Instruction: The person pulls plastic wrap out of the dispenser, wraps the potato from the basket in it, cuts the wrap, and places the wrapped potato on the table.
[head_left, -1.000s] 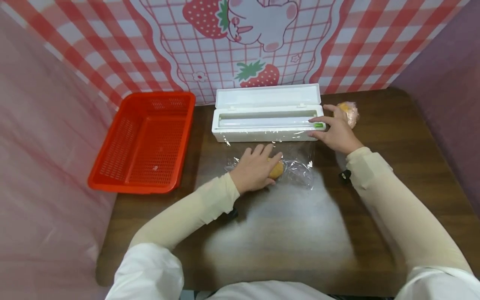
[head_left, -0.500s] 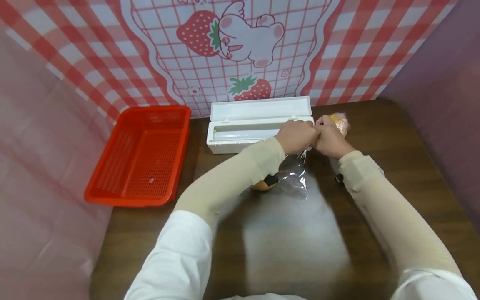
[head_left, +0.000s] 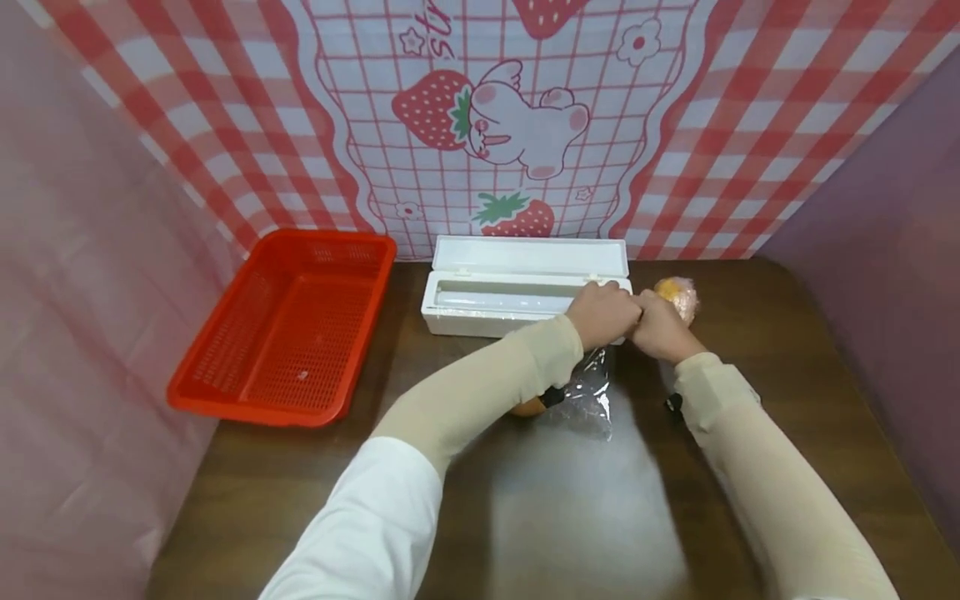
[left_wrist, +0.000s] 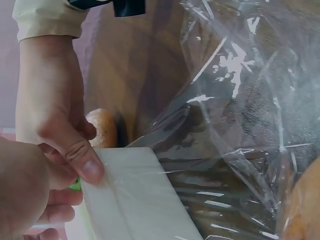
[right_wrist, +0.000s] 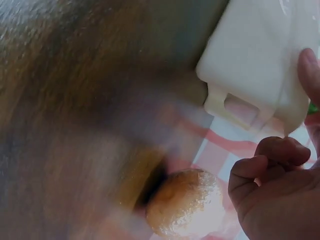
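Observation:
A white cling film box (head_left: 480,325) stands with its lid (head_left: 532,254) raised, a roll inside. Both hands meet at its right end. My right hand (head_left: 660,329) grips that end, its thumb (left_wrist: 90,167) pressing the front and other fingers curled below. My left hand (head_left: 603,315) is curled over the green slide cutter (left_wrist: 75,185); its fingertips are partly hidden. Clear film (head_left: 588,400) stretches from the box toward me. Under my left forearm, a brown bun (head_left: 527,408) lies by the film, mostly hidden. Another bun (head_left: 681,300), wrapped in film, sits beyond my right hand.
A red perforated basket (head_left: 281,412) stands on the left of the dark wooden table (head_left: 300,500). Behind the box hangs a checked strawberry-print cloth (head_left: 517,200). Pink curtains (head_left: 82,292) close off the left side.
My left hand has moved from the bun up and right to the box's right end. My right hand has stayed there, its fingers now curled. The head view has tilted upward.

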